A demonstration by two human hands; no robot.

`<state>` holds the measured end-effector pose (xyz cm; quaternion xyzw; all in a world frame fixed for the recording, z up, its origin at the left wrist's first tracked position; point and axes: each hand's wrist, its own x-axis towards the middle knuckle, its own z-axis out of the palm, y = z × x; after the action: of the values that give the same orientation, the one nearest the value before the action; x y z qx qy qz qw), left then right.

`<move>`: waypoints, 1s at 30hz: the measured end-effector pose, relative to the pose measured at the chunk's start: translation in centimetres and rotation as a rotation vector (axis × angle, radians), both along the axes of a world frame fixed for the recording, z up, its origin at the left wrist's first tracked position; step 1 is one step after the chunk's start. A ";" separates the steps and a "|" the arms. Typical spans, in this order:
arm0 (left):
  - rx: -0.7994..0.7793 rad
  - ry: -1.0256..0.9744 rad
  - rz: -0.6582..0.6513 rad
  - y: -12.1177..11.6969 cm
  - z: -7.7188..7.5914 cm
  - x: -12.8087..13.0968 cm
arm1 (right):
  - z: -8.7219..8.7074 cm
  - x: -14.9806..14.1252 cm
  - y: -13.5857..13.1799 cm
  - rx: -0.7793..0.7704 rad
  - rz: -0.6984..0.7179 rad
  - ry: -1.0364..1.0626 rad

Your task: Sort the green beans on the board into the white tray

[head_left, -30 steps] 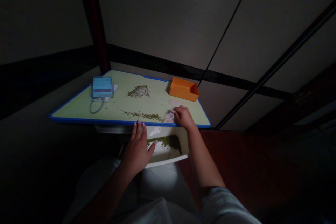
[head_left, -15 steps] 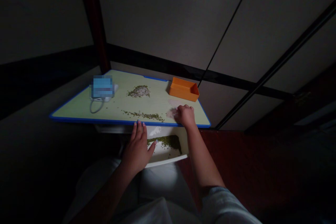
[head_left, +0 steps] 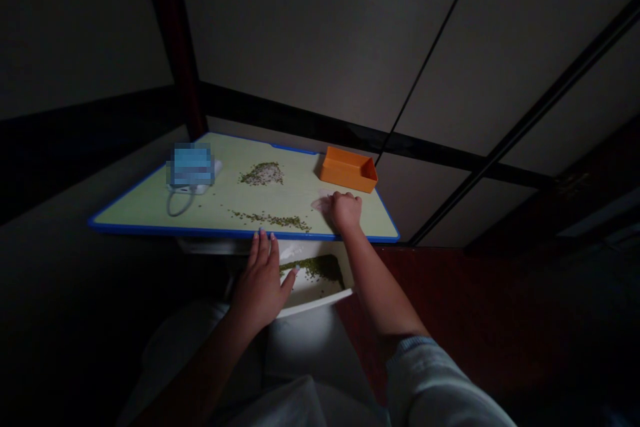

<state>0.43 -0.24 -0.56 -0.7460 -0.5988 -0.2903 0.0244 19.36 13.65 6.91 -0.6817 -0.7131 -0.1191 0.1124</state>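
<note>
My right hand [head_left: 346, 212] is closed with its knuckles up over the right part of the table. By its fingers lies a thin pale pinkish patch [head_left: 321, 203], too blurred to name; whether the hand grips it is hidden. My left hand [head_left: 261, 280] rests with fingers outstretched, tips at the table's blue front edge. Beneath the edge, beside its thumb, a white bin [head_left: 313, 305] holds small green grains [head_left: 323, 267] like mung beans. A strip of similar grains [head_left: 275, 219] lies along the front of the table [head_left: 145, 210]. Farther back sits a pile of whitish and green grains [head_left: 263, 174].
At the table's back right stands an orange open box [head_left: 349, 170]. A white device with a grey cable [head_left: 181, 203] and a blurred-out blue screen [head_left: 192, 165] is at the left. Behind the table rise panelled doors [head_left: 310, 33]. Reddish floor [head_left: 430, 307] shows at right.
My right hand has moved slightly back and left, away from the front edge. The pale patch beside it has changed shape. My left hand stays in place.
</note>
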 end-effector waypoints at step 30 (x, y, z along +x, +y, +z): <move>0.002 -0.022 -0.015 0.0 -0.2 -0.3 | 0.7 1.1 -2.4 -0.068 0.329 -0.029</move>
<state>0.18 -0.23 -0.80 -0.7472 -0.5933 -0.2991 0.0165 20.47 11.26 7.63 -0.5574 -0.8202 -0.0847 0.0972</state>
